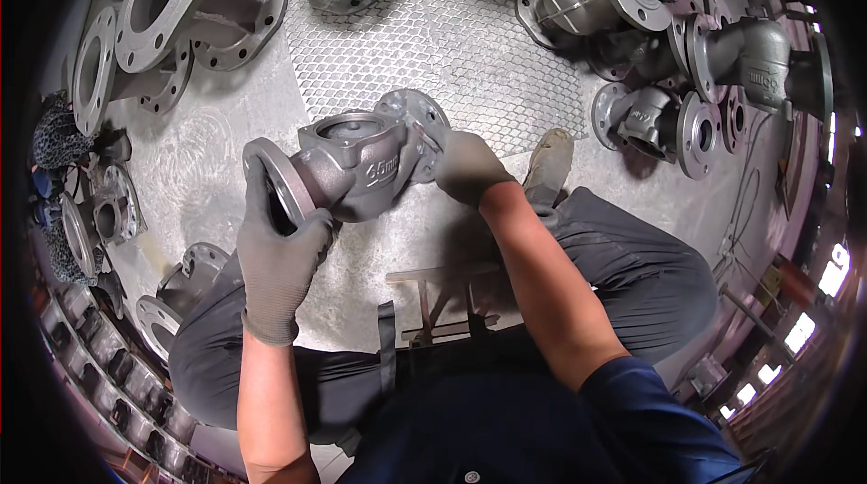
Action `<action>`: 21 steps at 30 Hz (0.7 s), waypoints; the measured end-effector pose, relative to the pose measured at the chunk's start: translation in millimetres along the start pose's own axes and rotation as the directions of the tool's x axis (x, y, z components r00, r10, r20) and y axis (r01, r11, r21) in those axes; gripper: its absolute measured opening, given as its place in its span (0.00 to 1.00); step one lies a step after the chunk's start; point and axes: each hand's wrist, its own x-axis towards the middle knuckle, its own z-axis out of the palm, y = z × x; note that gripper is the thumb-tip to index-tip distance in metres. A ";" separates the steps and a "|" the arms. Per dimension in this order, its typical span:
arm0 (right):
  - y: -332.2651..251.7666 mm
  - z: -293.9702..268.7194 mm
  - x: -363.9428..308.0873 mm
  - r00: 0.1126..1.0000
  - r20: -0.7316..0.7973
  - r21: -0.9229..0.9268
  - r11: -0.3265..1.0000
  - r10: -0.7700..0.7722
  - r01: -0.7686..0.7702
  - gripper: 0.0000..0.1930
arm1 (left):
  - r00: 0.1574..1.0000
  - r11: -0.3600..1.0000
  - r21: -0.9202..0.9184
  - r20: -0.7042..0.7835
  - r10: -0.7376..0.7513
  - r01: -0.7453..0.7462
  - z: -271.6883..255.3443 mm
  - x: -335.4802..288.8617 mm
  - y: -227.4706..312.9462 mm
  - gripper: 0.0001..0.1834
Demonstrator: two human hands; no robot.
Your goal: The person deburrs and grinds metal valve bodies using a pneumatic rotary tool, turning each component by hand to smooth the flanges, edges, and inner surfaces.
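Note:
A grey cast-metal valve body (336, 163), with a round flange at each end and an opening on its upper side, is in front of me at a tilt. Raised markings stand on its side. My gloved left hand (278, 272) grips the near left flange, fingers inside its face and thumb over the rim. At the far right flange is my gloved right hand (471, 170), smeared by motion. Its fingers cannot be made out, nor whether anything is in them.
Large flanged castings (194, 19) stand at the far left, and more valve bodies (646, 118) are grouped at the right. A diamond-patterned metal plate (433, 41) covers the floor ahead. My shoe (549, 168) is just right of the valve body. Between my legs stands a small metal frame (442, 276).

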 end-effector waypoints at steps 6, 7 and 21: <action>2.2 -9.1 -1.6 0.999 0.027 0.040 0.999 -0.020 0.019 0.20 | 1.000 1.000 0.027 0.006 -0.017 0.016 0.2 0.4 7.5 0.55; 3.0 -8.4 -2.3 0.998 0.026 0.038 0.998 -0.054 0.053 0.20 | 1.000 1.000 0.020 0.006 -0.011 0.011 0.3 0.9 8.1 0.55; 47.5 42.8 -16.3 0.959 -0.215 -0.042 0.983 -0.182 0.178 0.19 | 1.000 0.999 0.015 -0.005 -0.031 0.031 0.8 2.0 8.6 0.55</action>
